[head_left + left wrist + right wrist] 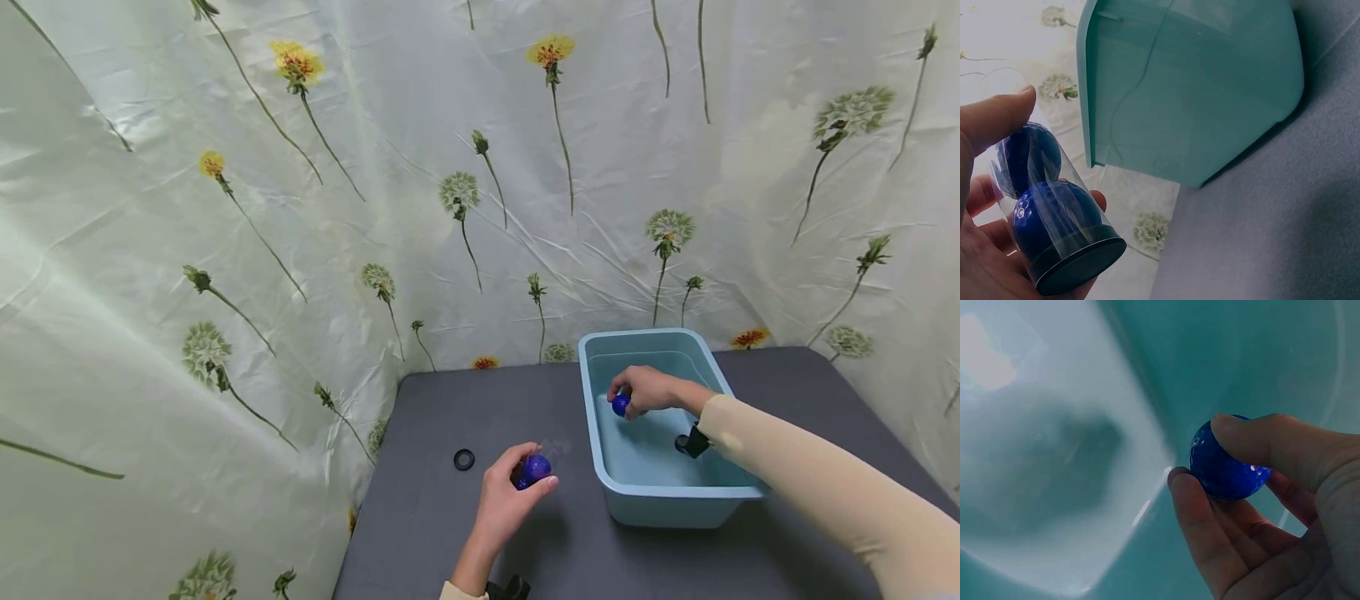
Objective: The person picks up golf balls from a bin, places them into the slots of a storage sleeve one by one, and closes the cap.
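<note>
My left hand (504,498) grips a clear plastic tube (1080,187) with a dark cap (1082,265) on its lower end. Inside the tube are two blue dimpled golf balls (1054,219), one above the other in the left wrist view. The tube is held over the table, left of a light blue plastic bin (679,492). Reaching into that bin, my right hand (651,390) pinches a single blue golf ball (1229,459) between thumb and fingers. In the right wrist view the ball is above the bin's floor, near where floor and wall meet.
A round black lid (464,459) lies on the dark grey table (442,408), left of my left hand. A whitish curtain (420,208) printed with dandelions hangs behind and to the left of the table. The bin's raised walls surround my right hand.
</note>
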### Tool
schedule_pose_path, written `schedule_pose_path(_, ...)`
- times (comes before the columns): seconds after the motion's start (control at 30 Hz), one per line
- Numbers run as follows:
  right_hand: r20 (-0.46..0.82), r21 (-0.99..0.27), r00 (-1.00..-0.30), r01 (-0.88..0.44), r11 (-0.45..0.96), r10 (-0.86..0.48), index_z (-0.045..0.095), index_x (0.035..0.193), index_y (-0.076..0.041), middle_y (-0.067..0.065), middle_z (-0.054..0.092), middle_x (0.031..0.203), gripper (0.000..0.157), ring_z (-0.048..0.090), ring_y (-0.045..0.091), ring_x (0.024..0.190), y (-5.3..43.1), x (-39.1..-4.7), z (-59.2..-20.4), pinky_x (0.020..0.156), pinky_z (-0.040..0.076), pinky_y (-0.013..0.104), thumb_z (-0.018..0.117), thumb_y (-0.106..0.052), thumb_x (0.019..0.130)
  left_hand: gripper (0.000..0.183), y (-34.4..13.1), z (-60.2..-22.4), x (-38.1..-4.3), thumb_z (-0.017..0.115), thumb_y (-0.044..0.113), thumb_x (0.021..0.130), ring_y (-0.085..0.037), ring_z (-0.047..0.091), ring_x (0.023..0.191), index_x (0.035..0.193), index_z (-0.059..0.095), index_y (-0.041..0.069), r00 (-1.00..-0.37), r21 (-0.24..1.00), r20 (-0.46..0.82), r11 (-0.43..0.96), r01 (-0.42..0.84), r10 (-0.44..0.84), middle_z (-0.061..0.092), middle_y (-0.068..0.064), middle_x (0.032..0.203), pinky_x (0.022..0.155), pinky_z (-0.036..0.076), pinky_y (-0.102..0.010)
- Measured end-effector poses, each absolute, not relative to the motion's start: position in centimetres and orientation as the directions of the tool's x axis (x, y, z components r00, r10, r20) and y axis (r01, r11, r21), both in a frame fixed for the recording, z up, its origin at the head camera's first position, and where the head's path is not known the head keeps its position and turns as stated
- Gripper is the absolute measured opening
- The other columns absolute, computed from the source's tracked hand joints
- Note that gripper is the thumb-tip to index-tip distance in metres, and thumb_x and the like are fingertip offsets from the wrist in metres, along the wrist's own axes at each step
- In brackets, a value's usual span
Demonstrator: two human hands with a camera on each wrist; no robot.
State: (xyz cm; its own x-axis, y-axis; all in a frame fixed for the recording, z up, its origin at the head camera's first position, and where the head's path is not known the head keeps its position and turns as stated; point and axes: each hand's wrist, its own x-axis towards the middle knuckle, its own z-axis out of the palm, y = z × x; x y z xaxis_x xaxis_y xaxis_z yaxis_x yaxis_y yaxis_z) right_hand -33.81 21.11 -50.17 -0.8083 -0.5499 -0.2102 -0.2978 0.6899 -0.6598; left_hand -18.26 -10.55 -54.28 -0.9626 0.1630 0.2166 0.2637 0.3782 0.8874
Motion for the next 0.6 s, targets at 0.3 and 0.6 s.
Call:
schedule_pose_path(0.3, -0.157, -0.647, -0.789, -0.372, 0.666, -0.594, 0.071, 0.109, -0.011, 0.005, 0.068, 0.104, 0.035, 0.061, 0.023, 0.093, 21.5, -31.8, -48.5, 0.08, 0.056, 0.041, 0.082, 0.0, 0.078, 0.049, -10.5, -54.1, -18.1, 0.083, 0.041, 0.083, -0.017, 0.063, 0.108, 0.127, 0.064, 0.031, -0.962, 0.898, 0.212, 0.353, 0.261, 0.173, 0.065, 0.004, 0.126, 0.085, 0.053, -0.031)
schedule_pose_path(0.6, -0.111, -0.658, -0.798, -0.387, 0.646, -0.592, 0.071, 0.11, -0.011, 0.006, 0.068, 0.107, 0.035, 0.061, 0.023, 0.093, 22.5, -29.3, -46.4, 0.078, 0.056, 0.041, 0.083, -0.003, 0.078, 0.048, -10.5, -53.8, -17.9, 0.083, 0.039, 0.084, -0.016, 0.062, 0.108, 0.127, 0.064, 0.031, -0.958, 0.898, 0.22, 0.346, 0.272, 0.182, 0.065, 0.003, 0.126, 0.085, 0.053, -0.03)
